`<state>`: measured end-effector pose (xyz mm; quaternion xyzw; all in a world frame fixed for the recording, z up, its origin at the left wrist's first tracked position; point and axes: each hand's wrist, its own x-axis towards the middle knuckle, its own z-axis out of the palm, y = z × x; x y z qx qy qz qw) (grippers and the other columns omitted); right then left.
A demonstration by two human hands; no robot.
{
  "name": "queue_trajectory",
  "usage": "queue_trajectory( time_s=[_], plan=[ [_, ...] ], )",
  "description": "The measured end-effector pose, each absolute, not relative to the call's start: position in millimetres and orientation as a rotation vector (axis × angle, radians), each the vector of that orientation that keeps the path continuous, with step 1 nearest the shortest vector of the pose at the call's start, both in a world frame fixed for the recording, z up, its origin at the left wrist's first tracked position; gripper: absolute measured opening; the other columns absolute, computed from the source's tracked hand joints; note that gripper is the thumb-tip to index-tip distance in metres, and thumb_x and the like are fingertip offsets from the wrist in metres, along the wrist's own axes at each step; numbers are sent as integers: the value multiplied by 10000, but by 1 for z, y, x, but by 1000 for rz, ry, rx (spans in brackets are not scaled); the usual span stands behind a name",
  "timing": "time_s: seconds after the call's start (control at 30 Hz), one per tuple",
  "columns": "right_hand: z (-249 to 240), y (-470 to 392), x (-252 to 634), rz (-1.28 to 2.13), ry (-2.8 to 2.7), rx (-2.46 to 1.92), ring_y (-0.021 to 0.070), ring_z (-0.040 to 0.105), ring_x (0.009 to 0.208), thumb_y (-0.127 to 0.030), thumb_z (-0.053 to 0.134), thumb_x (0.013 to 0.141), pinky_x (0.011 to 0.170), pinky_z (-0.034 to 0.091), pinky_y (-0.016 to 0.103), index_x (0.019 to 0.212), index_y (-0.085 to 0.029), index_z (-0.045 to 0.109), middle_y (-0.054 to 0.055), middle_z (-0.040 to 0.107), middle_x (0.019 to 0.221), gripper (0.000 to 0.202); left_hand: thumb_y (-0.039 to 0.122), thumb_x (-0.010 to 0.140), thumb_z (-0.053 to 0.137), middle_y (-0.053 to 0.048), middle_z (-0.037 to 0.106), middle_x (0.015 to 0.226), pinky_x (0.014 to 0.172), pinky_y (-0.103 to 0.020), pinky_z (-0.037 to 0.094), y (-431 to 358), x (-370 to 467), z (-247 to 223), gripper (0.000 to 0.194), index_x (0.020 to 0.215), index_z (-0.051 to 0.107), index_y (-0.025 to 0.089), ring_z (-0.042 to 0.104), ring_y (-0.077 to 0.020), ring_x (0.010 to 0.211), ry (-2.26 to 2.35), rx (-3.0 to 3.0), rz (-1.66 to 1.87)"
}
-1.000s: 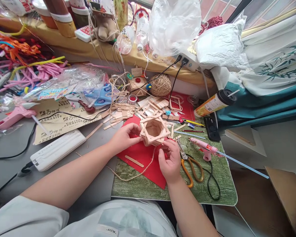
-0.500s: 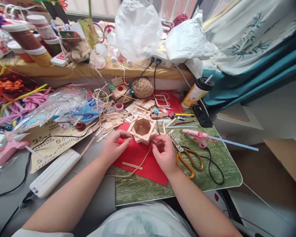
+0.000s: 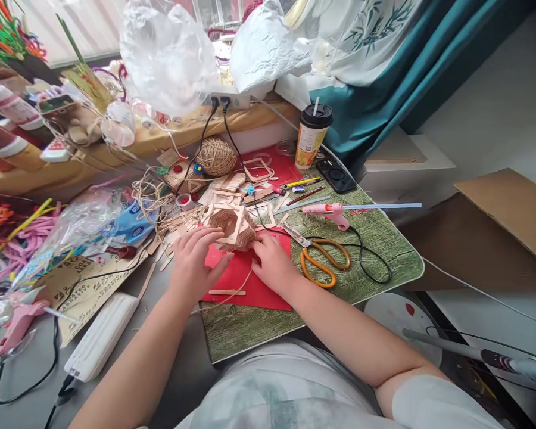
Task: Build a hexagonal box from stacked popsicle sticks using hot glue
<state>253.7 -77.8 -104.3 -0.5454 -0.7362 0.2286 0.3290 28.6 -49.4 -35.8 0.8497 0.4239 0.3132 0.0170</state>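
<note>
A six-sided holder of stacked craft sticks (image 3: pixel 245 231) sits on the red sheet (image 3: pixel 226 275), its layered right wall facing me. My left hand (image 3: pixel 195 257) is beside its left front, fingers spread and fingertips close to the rim. At the lower right of the holder is my right hand (image 3: pixel 273 262), its fingers bent in and their tips against the wall. What lies between those fingertips is hidden. A strand of twine (image 3: pixel 232 295) runs from the left up toward the right thumb. One loose craft stick (image 3: pixel 227 292) lies on the sheet in front.
Scissors with orange handles (image 3: pixel 324 262) and a pink glue gun (image 3: pixel 328 211) lie to the right. Behind are loose sticks, a twine ball (image 3: pixel 215 156), a lidded cup (image 3: pixel 312 137) and a phone (image 3: pixel 337 175). A white power strip (image 3: pixel 102 336) and another pink glue gun (image 3: pixel 20 325) are at left.
The view has swung to the right. The holder has turned so more of its right wall shows. My left fingers have spread; my right fingers have moved in against the holder's lower side.
</note>
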Motion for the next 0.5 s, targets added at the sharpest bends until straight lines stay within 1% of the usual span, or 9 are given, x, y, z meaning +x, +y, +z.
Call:
queue_trajectory(
  time_s=[0.07, 0.17, 0.3, 0.4, 0.5],
  plan=[
    [-106, -79, 254, 600, -1930, -1427, 303, 580, 1224, 7, 620, 849, 1087, 522, 455, 1186, -199, 711, 128, 638, 1240, 405, 403, 904, 802, -84, 727, 1360, 1155, -518, 403, -47, 39, -30, 517, 1356, 575, 294, 635, -332, 1324, 1370, 2672, 829],
    [-109, -79, 256, 630, -1926, -1427, 300, 577, 1229, 22, 611, 836, 1108, 516, 455, 1193, -183, 717, 129, 637, 1252, 425, 435, 897, 800, -95, 765, 1260, 1157, -538, 364, -40, 50, -29, 549, 1361, 561, 264, 662, -346, 1253, 1469, 2665, 708],
    [-112, -78, 260, 638, -1945, -1417, 290, 591, 1217, 44, 604, 819, 1115, 519, 442, 1194, -174, 724, 130, 644, 1245, 451, 361, 911, 742, -62, 781, 1150, 1172, -523, 359, -33, 49, -31, 461, 1332, 583, 262, 707, -295, 1115, 1474, 2624, 670],
    [-113, -77, 261, 621, -1967, -1415, 285, 600, 1210, 45, 607, 820, 1105, 527, 434, 1194, -173, 725, 131, 652, 1229, 448, 331, 906, 718, -47, 781, 1136, 1202, -526, 336, -31, 39, -28, 391, 1278, 616, 273, 712, -278, 1108, 1427, 2684, 673],
    [-114, -75, 260, 596, -2005, -1415, 292, 601, 1184, 40, 615, 828, 1093, 531, 442, 1117, -162, 743, 141, 661, 1199, 375, 312, 882, 717, -39, 789, 1128, 1202, -520, 339, -29, 26, -23, 325, 1198, 650, 277, 716, -274, 1121, 1366, 2755, 685]
  ],
)
